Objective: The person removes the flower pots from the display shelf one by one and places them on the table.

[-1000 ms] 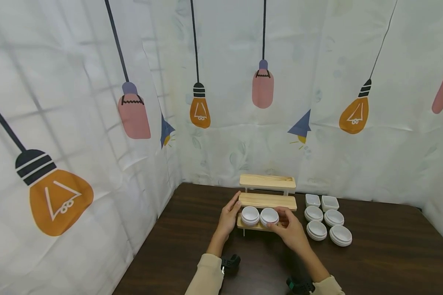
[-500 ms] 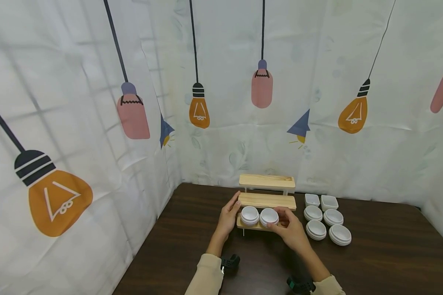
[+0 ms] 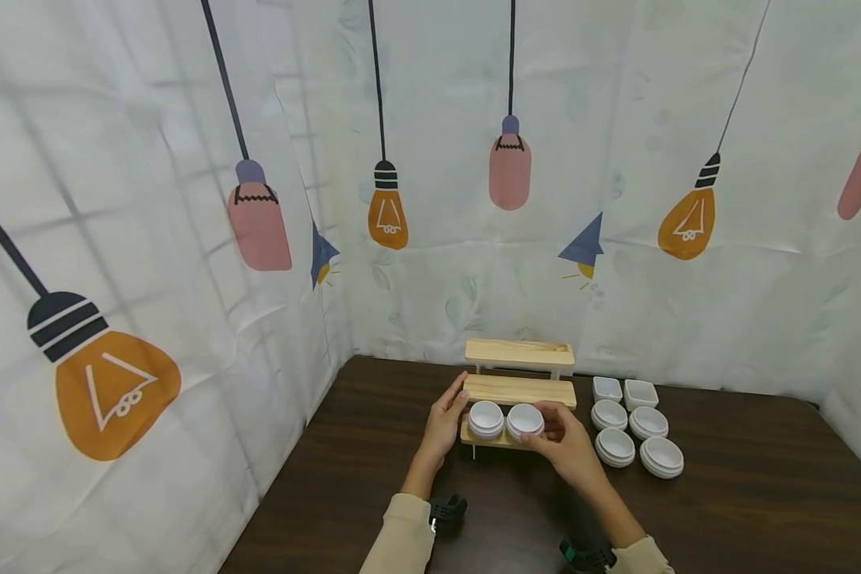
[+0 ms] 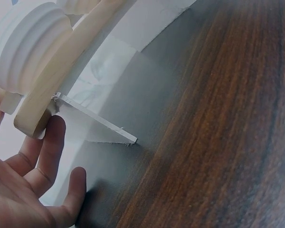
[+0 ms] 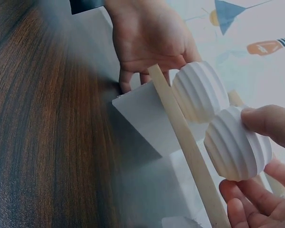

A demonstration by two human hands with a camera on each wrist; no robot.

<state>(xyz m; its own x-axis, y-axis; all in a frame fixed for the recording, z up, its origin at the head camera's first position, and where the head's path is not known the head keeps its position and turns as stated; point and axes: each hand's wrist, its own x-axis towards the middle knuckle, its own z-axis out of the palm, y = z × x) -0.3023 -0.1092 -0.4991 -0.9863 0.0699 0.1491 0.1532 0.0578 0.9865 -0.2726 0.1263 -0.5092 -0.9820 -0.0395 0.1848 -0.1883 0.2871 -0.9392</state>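
A three-tier wooden rack [image 3: 520,390] with clear supports stands on the dark table. Two small white ribbed bowls sit side by side on its lowest shelf [image 4: 61,71]: the left bowl [image 3: 486,420] and the right bowl [image 3: 525,422]. My right hand [image 3: 570,450] pinches the right bowl [image 5: 235,145], thumb on the near side and fingers beyond. At the rack's left end, my left hand [image 3: 441,426] touches the wood with loosely bent fingers. One fingertip [image 4: 56,124] meets the rounded shelf end in the left wrist view.
Right of the rack stand several more white round bowls [image 3: 649,423] and two square white dishes [image 3: 641,394], in two columns. A patterned white curtain [image 3: 430,303] closes off the table's back and left. The dark wood table [image 3: 753,486] spreads right and frontward.
My right hand and the right bowl have shifted very slightly to the right, widening the gap between the bowls. The left hand stays at the rack's end.
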